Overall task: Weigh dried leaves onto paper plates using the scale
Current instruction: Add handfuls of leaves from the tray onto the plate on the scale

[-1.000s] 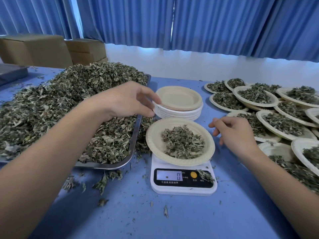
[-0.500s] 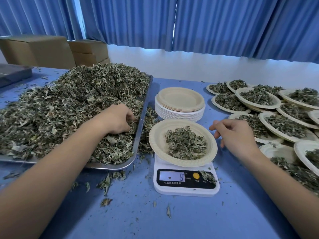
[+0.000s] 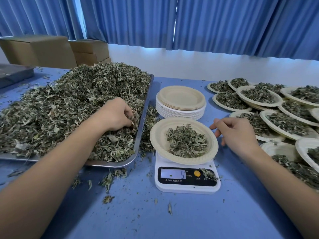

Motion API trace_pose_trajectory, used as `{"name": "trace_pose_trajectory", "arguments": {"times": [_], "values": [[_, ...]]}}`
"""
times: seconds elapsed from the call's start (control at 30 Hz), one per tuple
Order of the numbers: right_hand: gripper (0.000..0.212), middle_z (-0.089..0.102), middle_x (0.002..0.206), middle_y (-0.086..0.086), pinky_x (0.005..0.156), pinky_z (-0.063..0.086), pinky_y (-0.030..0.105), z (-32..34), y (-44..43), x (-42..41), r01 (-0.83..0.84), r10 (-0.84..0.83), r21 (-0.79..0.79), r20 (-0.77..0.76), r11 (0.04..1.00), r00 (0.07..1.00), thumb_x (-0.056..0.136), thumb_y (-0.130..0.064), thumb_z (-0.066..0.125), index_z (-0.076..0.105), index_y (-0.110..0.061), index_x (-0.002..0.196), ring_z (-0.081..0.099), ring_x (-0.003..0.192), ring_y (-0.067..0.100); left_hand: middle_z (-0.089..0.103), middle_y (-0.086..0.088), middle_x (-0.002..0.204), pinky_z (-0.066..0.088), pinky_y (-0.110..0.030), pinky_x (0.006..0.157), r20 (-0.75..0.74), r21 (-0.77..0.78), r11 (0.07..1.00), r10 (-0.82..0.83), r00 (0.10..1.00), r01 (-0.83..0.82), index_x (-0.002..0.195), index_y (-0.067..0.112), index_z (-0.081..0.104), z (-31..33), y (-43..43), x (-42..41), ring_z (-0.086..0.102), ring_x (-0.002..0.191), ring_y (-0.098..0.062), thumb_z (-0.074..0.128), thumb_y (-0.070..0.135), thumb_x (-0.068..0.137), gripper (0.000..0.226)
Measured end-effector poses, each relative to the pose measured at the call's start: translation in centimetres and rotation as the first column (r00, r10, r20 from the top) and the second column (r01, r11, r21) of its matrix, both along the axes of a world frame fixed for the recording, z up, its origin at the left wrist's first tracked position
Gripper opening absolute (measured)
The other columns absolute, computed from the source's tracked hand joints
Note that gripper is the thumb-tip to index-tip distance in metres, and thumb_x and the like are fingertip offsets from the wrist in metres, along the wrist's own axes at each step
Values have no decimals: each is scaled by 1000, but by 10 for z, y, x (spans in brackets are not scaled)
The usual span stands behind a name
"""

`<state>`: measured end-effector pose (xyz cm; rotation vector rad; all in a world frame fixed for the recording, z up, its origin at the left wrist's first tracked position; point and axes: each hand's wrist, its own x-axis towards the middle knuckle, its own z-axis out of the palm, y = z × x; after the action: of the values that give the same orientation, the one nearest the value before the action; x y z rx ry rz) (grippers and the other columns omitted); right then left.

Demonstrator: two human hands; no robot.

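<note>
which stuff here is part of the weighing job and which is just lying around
In the job: scale, plate on it, leaf tray, left hand in the leaves, right hand, plate stack, filled plates.

Lying about: boxes, spilled leaf bits, curtains.

makeshift packing room: scale (image 3: 187,180), cardboard boxes (image 3: 39,50), curtains (image 3: 224,23).

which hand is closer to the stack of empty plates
Left, narrowly. The left hand digs into the tray leaves just left of the stack of empty plates; the right hand hovers lower right, beside the plate on the scale.
</note>
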<state>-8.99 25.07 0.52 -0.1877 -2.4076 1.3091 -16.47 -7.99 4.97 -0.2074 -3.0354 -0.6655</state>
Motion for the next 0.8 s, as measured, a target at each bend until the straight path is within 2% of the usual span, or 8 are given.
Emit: {"name": "trace_pose_trajectory", "arguments": {"times": [0.07, 0.2, 0.3, 0.37, 0.47, 0.53, 0.67, 0.8], "values": [[33, 70, 64, -1, 58, 48, 32, 0, 0, 0, 2, -2, -1, 0, 1000, 1000, 102, -34, 59, 76, -23, 76, 52, 39, 16, 69, 3, 85, 55, -33, 75, -95, 62, 996, 64, 993, -58, 85, 24, 75, 5, -1, 1, 62, 73, -14, 82, 16, 83, 11], [33, 71, 63, -2, 58, 48, 32, 0, 1, -1, 4, -4, 9, -5, 1000, 1000, 102, -34, 58, 76, -24, 76, 53, 39, 16, 64, 10, 77, 45, -23, 65, -250, 302, 952, 119, 961, -39, 99, 20, 78, 16, -1, 6, 57, 69, -5, 85, 22, 80, 20], [33, 71, 64, -2, 58, 49, 33, 1, 1, -1, 2, -2, 6, -3, 1000, 1000, 102, -34, 58, 76, -24, 75, 53, 39, 16, 73, 11, 73, 52, -27, 73, -228, 523, 843, -3, 974, 125, 84, 29, 76, 25, 13, 22, 65, 72, -8, 88, 22, 75, 16], [33, 71, 64, -1, 58, 50, 34, 0, 2, -1, 5, -5, 2, -1, 1000, 1000, 102, -34, 59, 76, -23, 75, 53, 39, 16, 77, 12, 83, 55, -24, 80, -210, 599, 763, -143, 967, 243, 91, 24, 79, 31, 28, 32, 71, 80, -7, 87, 20, 73, 21], [34, 71, 65, -1, 58, 51, 34, 1, 2, -1, 5, -5, 11, -1, 1000, 1000, 102, -33, 59, 76, -22, 74, 52, 39, 16, 78, 4, 100, 57, -25, 90, -60, 619, 709, -388, 920, 339, 109, 18, 76, 35, 44, 43, 74, 95, -12, 86, 14, 70, 41], [34, 71, 64, -2, 57, 49, 32, 3, 1, 0, 9, -9, 26, -3, 1000, 1000, 102, -31, 59, 75, -22, 74, 52, 38, 15, 76, 2, 111, 57, -24, 92, 47, 611, 702, -493, 869, 365, 116, 19, 73, 35, 45, 45, 73, 100, -15, 82, -1, 75, 47], [33, 70, 62, -5, 55, 45, 28, 4, 2, 2, 20, -20, 50, -2, 999, 1000, 102, -30, 58, 75, -20, 76, 51, 38, 14, 76, 2, 111, 59, -31, 90, -5, 592, 744, -382, 924, 311, 111, 19, 75, 36, 30, 40, 73, 101, -15, 70, -16, 81, 46], [33, 70, 62, -6, 56, 45, 27, 5, 1, 2, 26, -26, 61, 3, 998, 1000, 102, -30, 58, 75, -21, 76, 52, 38, 15, 78, 8, 97, 58, -35, 91, -16, 402, 886, -246, 969, 231, 103, 24, 76, 36, 0, 25, 73, 94, -9, 81, 6, 81, 30]]}}
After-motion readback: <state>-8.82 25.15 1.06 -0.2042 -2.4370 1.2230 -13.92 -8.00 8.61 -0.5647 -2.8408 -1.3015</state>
